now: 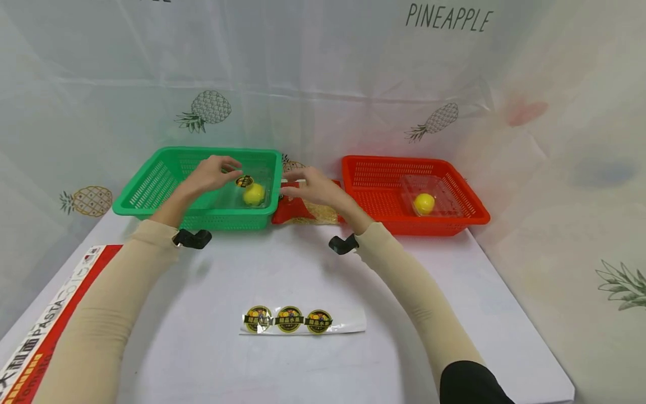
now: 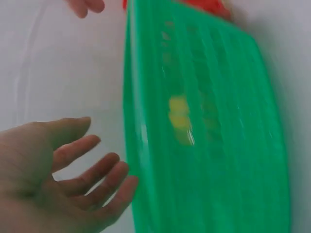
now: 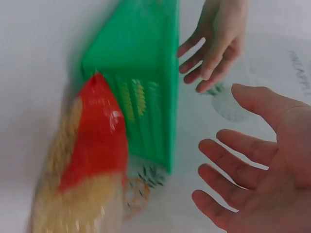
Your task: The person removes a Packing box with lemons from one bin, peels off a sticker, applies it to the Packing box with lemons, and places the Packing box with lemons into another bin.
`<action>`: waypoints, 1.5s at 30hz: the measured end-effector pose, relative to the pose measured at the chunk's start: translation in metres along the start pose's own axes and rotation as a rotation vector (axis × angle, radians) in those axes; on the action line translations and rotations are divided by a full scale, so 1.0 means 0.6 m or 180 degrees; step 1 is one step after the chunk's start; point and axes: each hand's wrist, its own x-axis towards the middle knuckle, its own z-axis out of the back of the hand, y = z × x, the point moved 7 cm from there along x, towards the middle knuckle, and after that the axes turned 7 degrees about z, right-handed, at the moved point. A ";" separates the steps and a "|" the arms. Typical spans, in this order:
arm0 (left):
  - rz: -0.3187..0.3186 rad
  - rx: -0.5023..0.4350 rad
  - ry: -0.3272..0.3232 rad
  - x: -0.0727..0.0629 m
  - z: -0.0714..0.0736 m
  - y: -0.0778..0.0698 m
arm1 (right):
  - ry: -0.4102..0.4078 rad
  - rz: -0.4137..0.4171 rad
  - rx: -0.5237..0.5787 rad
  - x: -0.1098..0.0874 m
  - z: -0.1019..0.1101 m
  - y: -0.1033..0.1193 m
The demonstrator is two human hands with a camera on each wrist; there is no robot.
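Note:
My left hand hovers over the green basket, its fingers loosely bent and holding nothing. Inside that basket lies a clear plastic box with a yellow round fruit and a round black-and-gold sticker on it. My right hand is above a red-and-clear bag of pale dry food, just right of the green basket. In the right wrist view its fingers are spread and its palm bare. The left wrist view has my left fingers beside the basket's rim.
A red basket at the back right holds another clear box with a yellow fruit. A strip with three round stickers lies at the front middle. A red-and-white pasta carton lies along the left edge, partly under my left sleeve.

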 end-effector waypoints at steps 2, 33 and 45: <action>-0.0175 -0.0051 -0.0061 0.001 -0.007 -0.030 | -0.0069 -0.0002 -0.0023 -0.023 0.020 -0.007; -0.1528 -0.0557 0.0577 0.057 -0.297 -0.397 | -0.1020 -0.1240 -0.0595 -0.376 0.260 -0.216; -0.1135 -0.0325 0.0791 0.076 -0.405 -0.485 | -0.0870 -0.1792 -0.0741 -0.429 0.287 -0.302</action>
